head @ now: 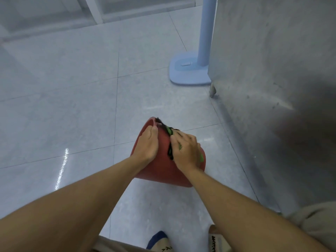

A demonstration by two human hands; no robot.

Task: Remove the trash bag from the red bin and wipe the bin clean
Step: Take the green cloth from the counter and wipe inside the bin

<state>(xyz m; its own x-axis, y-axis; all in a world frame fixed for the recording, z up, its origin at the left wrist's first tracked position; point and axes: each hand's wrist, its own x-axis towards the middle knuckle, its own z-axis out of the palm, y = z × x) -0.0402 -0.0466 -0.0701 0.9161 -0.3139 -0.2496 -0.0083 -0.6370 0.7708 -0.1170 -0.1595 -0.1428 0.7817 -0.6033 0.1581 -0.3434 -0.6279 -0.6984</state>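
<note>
The red bin [163, 170] lies tipped on its side on the grey tiled floor, its open rim facing away to the upper left. My left hand [148, 142] grips the bin's rim and upper wall. My right hand [186, 151] presses a green and black cloth [170, 132] flat against the bin's outer wall; most of the cloth is hidden under the hand. No trash bag is visible in or near the bin.
A grey metal cabinet [272, 88] on short legs fills the right side. A light blue stand base with pole [189, 70] sits beyond the bin. My shoes [160, 240] are at the bottom edge.
</note>
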